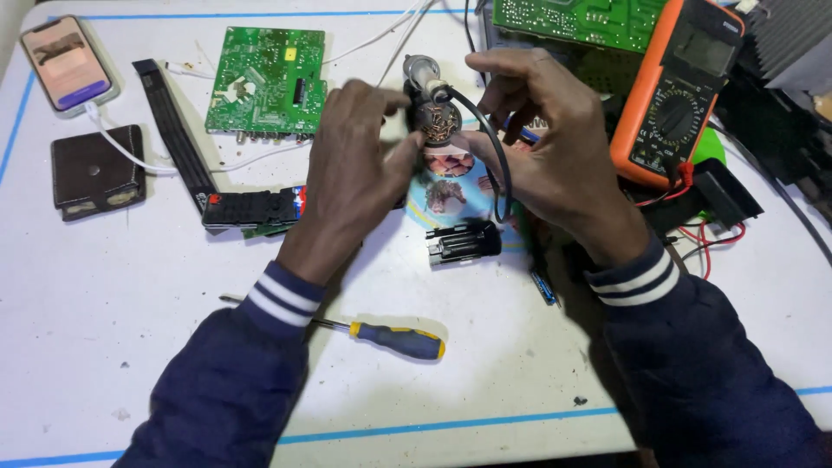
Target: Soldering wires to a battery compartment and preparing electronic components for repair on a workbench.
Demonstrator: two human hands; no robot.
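Note:
Both hands hold a small round black part (433, 113) with a metal tip and a black cable (501, 165) looping down from it, raised above the white table (130, 286). My left hand (355, 165) grips its left side with thumb and fingers. My right hand (537, 139) pinches its right side, fingers curled over the top. Below the hands lies a black ribbed plastic piece (464, 241). A screwdriver with a blue and yellow handle (394, 338) rests near my left sleeve.
A green circuit board (267, 80) lies at the back, a second one (581, 19) further right. An orange multimeter (680, 91) with red leads sits right. A phone (68, 62), dark wallet (95, 169), black strap (173, 130) and remote (251, 208) lie left.

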